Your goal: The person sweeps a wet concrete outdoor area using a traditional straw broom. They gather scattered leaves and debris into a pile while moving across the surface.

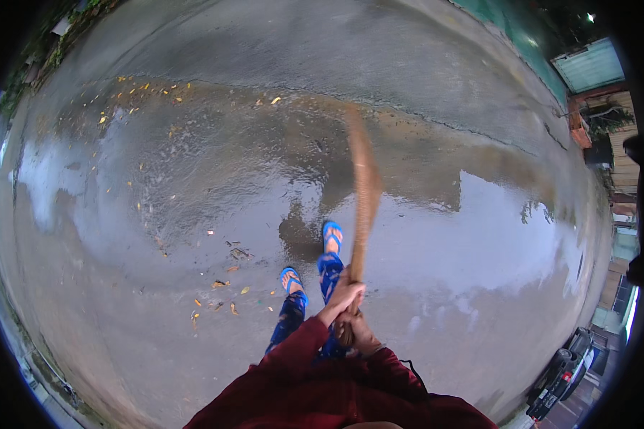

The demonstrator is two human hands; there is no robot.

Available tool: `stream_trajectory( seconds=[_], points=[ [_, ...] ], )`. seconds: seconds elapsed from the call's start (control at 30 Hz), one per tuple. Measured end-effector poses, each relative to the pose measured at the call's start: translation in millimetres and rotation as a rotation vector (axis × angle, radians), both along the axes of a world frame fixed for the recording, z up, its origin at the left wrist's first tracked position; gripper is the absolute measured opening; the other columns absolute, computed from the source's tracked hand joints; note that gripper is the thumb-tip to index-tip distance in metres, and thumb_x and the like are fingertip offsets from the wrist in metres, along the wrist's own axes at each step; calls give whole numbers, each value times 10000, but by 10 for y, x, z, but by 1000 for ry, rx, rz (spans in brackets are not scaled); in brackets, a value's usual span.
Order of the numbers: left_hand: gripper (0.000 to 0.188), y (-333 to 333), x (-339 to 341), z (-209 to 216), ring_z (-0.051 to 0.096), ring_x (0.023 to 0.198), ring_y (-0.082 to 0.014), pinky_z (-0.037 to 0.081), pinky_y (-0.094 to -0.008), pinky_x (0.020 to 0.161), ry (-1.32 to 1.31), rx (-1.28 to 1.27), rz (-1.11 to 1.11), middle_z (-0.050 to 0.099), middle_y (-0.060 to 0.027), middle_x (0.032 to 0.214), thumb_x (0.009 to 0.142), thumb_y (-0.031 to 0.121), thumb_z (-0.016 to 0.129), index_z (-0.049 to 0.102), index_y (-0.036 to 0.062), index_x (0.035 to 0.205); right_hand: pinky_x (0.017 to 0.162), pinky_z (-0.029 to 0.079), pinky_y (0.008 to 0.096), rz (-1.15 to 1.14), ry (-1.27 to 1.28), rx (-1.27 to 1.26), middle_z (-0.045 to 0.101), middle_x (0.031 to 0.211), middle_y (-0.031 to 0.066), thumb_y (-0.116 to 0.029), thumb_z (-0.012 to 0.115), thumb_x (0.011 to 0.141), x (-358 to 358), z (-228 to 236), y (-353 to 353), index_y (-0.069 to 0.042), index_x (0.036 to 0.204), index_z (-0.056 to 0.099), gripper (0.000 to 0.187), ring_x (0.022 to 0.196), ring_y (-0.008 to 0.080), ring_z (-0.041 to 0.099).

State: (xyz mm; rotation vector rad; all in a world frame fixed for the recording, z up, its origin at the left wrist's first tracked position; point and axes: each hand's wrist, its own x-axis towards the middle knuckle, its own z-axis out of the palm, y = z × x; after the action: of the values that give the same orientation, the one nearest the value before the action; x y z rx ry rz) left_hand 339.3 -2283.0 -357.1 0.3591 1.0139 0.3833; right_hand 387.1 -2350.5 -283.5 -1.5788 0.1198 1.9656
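Observation:
My left hand is closed round the shaft of a long brown stick broom. Just below it, nearer my body, my right hand grips the butt of the same broom. The broom points away from me over wet concrete, and its far half is smeared by motion. Whether its tip touches the ground I cannot tell. Yellow and brown fallen leaves lie scattered to the left of my feet. More yellow leaves lie at the far left.
A shallow puddle spreads across the concrete in front of me. My feet in blue flip-flops stand at its near edge. A dark vehicle is at the lower right. Plants line the upper left edge; a green wall runs along the upper right.

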Motion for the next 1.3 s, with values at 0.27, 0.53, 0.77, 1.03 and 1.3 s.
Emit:
stream_trajectory(
  seconds=[0.27, 0.53, 0.77, 1.03, 1.3],
  points=[
    [143, 1332, 1639, -310, 509, 397, -205, 424, -314, 384, -54, 161, -556, 519, -97, 520, 594, 81, 538, 483, -29, 666, 398, 376, 239, -546, -120, 36, 454, 515, 37, -118, 465, 730, 1247, -427, 1102, -56, 617, 465, 129, 425, 141, 450],
    [159, 2431, 1397, -1450, 495, 512, -162, 429, -305, 513, -253, -137, -267, 510, -68, 587, 680, 175, 521, 504, 20, 648, 450, 419, 250, -46, -114, 31, 517, 591, 30, -144, 504, 729, 1361, -1303, 2541, -41, 719, 519, 104, 480, 148, 507],
    [141, 2328, 333, -885, 490, 498, -189, 442, -312, 475, 268, -291, 518, 501, -83, 616, 678, 113, 500, 492, -2, 760, 429, 411, 257, 482, -27, 184, 468, 530, 26, -168, 587, 632, 782, -997, 2683, -6, 742, 510, 210, 441, 147, 479],
    [406, 2269, 655, -153, 470, 407, -146, 412, -270, 344, 137, -360, 606, 445, -53, 574, 680, 26, 594, 318, 98, 969, 317, 330, 233, 332, 205, 62, 432, 527, 19, -117, 544, 658, 1052, -193, 2380, -41, 909, 410, 295, 366, 106, 408],
    [185, 2682, 650, -668, 459, 457, -98, 395, -246, 410, -359, -282, 83, 457, 9, 579, 703, 177, 634, 484, 73, 672, 305, 242, 192, -29, -156, -74, 370, 507, -45, -241, 502, 736, 470, -396, 2772, -173, 601, 381, 194, 394, 66, 357]
  ],
)
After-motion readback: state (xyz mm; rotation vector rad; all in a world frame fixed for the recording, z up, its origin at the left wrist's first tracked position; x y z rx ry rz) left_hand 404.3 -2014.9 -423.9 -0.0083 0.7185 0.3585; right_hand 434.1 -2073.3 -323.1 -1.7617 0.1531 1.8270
